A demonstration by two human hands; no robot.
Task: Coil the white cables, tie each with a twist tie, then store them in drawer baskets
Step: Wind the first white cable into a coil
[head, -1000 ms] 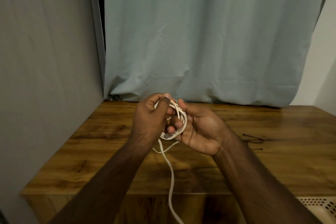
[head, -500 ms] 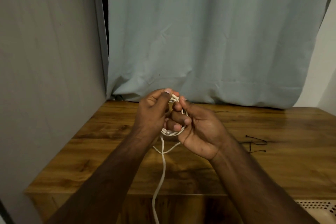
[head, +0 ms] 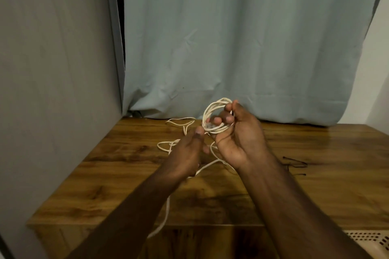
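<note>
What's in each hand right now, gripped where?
Right hand grips the white cable coil at its right side. Left hand: cannot tell whether it holds the loose strand.

Wooden table (head: pixel 315 185), pale blue curtain (head: pixel 231 38) behind, grey wall (head: pixel 52 69) left

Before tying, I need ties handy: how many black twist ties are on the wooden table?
2 that I can make out: one thin black twist tie right of the right forearm, another nearer the table's front; dim light may hide more.
</note>
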